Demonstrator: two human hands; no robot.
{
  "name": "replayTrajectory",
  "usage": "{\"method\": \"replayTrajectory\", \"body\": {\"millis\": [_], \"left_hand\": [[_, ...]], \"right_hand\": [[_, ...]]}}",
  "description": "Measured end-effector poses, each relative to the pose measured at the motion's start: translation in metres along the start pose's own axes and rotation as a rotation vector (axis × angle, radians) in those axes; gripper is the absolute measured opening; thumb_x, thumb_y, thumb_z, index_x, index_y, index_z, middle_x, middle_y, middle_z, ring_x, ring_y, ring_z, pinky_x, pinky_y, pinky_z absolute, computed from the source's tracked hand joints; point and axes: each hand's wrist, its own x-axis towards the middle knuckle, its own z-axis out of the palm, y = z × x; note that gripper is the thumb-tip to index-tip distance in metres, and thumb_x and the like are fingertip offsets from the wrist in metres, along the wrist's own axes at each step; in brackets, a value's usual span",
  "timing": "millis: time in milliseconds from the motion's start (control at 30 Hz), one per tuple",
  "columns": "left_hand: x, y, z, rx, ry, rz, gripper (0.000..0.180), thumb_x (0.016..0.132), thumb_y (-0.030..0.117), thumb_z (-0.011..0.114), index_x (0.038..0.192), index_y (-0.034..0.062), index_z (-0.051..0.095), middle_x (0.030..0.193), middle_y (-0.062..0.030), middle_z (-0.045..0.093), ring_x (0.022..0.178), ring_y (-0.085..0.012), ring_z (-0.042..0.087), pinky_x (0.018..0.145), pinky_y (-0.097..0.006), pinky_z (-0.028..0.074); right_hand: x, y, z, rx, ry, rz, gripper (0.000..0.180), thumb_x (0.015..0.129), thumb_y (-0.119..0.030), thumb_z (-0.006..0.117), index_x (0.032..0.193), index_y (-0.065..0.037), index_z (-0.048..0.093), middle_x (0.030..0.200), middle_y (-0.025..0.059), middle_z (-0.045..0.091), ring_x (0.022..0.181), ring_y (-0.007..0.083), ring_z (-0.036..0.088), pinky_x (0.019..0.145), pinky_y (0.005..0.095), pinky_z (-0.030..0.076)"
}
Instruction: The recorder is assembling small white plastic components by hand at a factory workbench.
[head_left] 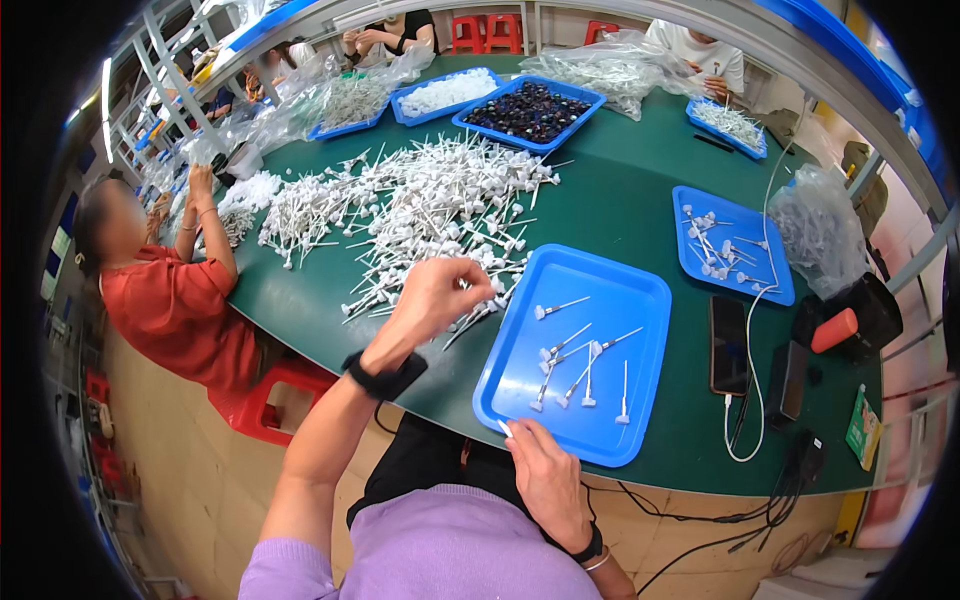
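Note:
My left hand (pixel 440 297) reaches over the near edge of a big pile of white-headed thin-stemmed parts (pixel 420 200). Its thumb and fingers are curled together, and what they pinch, if anything, is hidden. Closer to me, my right hand (pixel 548 478) pinches a small white piece (pixel 505 428) at the front left rim of a blue tray (pixel 515 375). Several of the stemmed parts (pixel 588 385) lie scattered inside this tray, each with a white head and a thin rod.
A second blue tray (pixel 690 225) with similar parts stands right, near a phone (pixel 728 345) on a white cable. Behind the pile are blue trays of dark pieces (pixel 530 112) and white pieces (pixel 448 92). A co-worker in red (pixel 175 310) sits left; others sit across the green table (pixel 650 160).

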Motion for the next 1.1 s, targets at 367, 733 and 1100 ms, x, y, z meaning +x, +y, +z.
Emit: {"method": "replayTrajectory", "body": {"millis": [367,733,1100], "left_hand": [[-0.155,-0.050,0.020,-0.742,0.042,-0.054,0.016,0.092,0.004,0.071,0.107,-0.0006,0.072,0.091,-0.0033,0.073,0.079,-0.0069,0.067,0.069,-0.021,0.053],[-0.164,-0.083,0.020,-0.735,0.131,0.161,0.017,0.090,-0.006,0.068,0.107,-0.0043,0.070,0.100,-0.0077,0.072,0.087,-0.0127,0.070,0.074,-0.023,0.056],[-0.165,-0.083,0.019,-0.883,0.027,0.163,0.023,0.090,-0.003,0.069,0.113,-0.0045,0.069,0.109,-0.0117,0.071,0.092,-0.0149,0.071,0.081,-0.025,0.058]], "right_hand": [[0.008,-0.010,0.019,0.045,0.076,-0.064,0.018,0.094,-0.010,0.064,0.108,0.001,0.065,0.103,0.0181,0.067,0.084,0.0406,0.066,0.068,0.0462,0.053],[0.033,-0.085,0.031,-0.149,0.093,-0.216,0.020,0.091,-0.014,0.069,0.110,-0.008,0.066,0.074,0.0092,0.057,0.058,0.0282,0.060,0.051,0.0390,0.045],[0.029,-0.094,0.032,-0.411,0.000,-0.204,0.018,0.091,-0.014,0.066,0.108,-0.010,0.063,0.074,0.0063,0.054,0.060,0.0239,0.062,0.051,0.0374,0.048]]}}
